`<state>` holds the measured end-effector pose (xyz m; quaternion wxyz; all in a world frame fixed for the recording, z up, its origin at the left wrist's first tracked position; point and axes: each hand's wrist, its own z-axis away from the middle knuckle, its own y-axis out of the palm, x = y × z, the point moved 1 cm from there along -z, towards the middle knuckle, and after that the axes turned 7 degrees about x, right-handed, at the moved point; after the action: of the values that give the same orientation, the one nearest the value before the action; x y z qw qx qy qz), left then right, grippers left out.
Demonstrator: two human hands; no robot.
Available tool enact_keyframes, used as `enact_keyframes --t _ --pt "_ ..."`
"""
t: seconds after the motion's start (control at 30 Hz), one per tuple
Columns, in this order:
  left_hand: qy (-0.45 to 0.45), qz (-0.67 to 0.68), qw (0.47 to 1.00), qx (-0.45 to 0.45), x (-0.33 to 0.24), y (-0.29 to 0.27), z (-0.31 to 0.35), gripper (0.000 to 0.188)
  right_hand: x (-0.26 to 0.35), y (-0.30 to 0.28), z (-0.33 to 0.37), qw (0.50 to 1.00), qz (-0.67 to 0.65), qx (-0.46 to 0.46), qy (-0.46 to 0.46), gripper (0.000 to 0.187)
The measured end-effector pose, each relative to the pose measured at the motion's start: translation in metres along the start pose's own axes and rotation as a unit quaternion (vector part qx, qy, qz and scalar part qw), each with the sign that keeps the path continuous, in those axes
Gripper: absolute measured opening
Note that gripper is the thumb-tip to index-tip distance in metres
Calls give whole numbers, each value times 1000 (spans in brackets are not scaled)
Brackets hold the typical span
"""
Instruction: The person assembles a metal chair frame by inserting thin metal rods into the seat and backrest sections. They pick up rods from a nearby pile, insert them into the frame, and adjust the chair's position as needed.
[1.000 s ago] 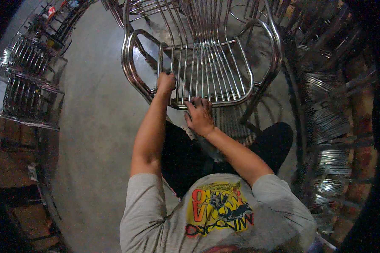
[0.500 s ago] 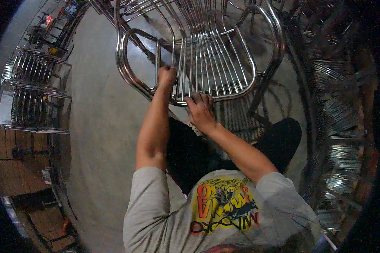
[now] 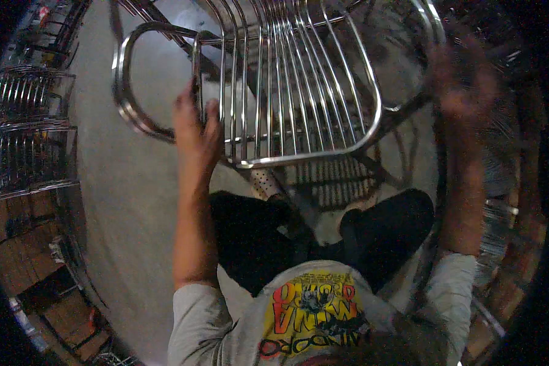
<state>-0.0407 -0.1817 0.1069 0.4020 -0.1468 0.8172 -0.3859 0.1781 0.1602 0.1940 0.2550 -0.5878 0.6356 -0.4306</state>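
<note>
A shiny metal chair frame point(image 3: 314, 160) with a slatted seat of many thin rods and looped side arms stands in front of me. My left hand point(image 3: 198, 131) is at the left edge of the seat, its thumb and fingers apart on either side of an upright side tube point(image 3: 196, 70). Whether it touches that tube, I cannot tell. Out to the right, my right hand point(image 3: 466, 85) is raised beside the chair's right arm loop point(image 3: 436, 30). Motion smears its fingers, and contact with the loop cannot be made out.
Finished-looking metal chairs point(image 3: 33, 146) are stacked along the left side, with brown cardboard boxes point(image 3: 24, 262) below them. Bundles of metal parts point(image 3: 497, 226) line the dark right side. My bent legs point(image 3: 384, 226) are close under the seat's front edge.
My right hand has left the seat's front rail and swung far right and upward. My left hand has loosened from a seat rod and shifted left. The chair appears larger and further left.
</note>
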Motion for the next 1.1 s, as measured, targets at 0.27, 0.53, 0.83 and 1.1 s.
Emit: enact_keyframes --t 0.27,0.53,0.83,1.1 --pt "-142 -151 930 -304 -2 -65 -60 51 -221 3 -35 972 90 91 195 62" --pt "-512 230 811 -166 56 -117 -82 51 -143 -1 -80 772 -356 262 458 68" --pt "-536 95 823 -162 -75 -296 -99 49 -17 -148 -201 803 -310 206 465 56" --pt "-622 118 708 -313 -133 -443 -32 47 96 -176 -343 804 -365 285 373 42"
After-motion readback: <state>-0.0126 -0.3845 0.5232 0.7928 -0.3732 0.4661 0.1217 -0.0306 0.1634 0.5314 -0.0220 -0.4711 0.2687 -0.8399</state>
